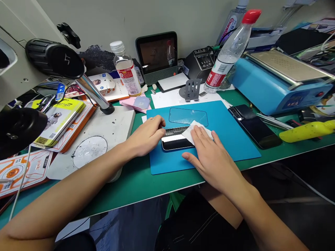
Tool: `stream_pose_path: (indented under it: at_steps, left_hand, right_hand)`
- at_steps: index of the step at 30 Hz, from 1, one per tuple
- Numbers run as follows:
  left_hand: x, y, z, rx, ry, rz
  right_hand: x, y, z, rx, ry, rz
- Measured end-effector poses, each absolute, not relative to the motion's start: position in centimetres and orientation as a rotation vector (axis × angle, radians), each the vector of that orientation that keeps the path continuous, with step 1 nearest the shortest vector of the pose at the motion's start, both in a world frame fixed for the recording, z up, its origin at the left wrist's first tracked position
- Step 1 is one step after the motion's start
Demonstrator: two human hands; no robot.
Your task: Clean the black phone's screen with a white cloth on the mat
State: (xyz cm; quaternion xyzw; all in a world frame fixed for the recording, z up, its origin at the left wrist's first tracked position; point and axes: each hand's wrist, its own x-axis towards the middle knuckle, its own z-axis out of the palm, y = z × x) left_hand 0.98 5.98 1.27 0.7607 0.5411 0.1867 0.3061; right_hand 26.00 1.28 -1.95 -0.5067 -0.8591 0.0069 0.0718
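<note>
A smartphone [176, 144] with a dark, glossy, reflecting screen lies flat on the blue mat [225, 139]. My left hand [149, 136] is closed at its left end, thumb and curled fingers against the edge. Over the phone's right part, my right hand [210, 155] presses a white wipe [195, 126] under its fingers, with the thumb apart; that end of the phone is hidden. Just behind the phone lies a clear, black-rimmed screen protector [183, 115] with crack-like lines on its right half.
Right of the mat lies another black phone [255, 126], near a yellow bottle [306, 131] and a blue heating plate [277, 83]. Two drink bottles, one red-capped [225, 59], stand behind. At left are a microscope stand [117, 118] and stacked boxes [62, 122]. The green table's front edge is close.
</note>
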Motion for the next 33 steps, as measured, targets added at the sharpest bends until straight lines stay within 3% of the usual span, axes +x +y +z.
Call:
stream_pose_path:
  at_steps: [5, 18, 26, 33]
  left_hand:
    - [0.9, 6.0, 1.2, 2.017, 1.411, 0.514]
    - [1.1, 6.0, 1.3, 2.013, 1.389, 0.517]
    - [1.2, 6.0, 1.0, 1.981, 1.420, 0.670]
    - [1.0, 6.1, 0.9, 1.992, 1.420, 0.666]
  right_hand:
    - [25.7, -0.8, -1.9, -1.504, -2.577, -0.145]
    - [23.2, 1.1, -1.2, -1.639, -2.498, -0.063]
    - [17.0, 0.3, -1.3, -1.455, -2.615, 0.117]
    - [19.1, -1.3, -1.3, -1.180, -2.703, 0.200]
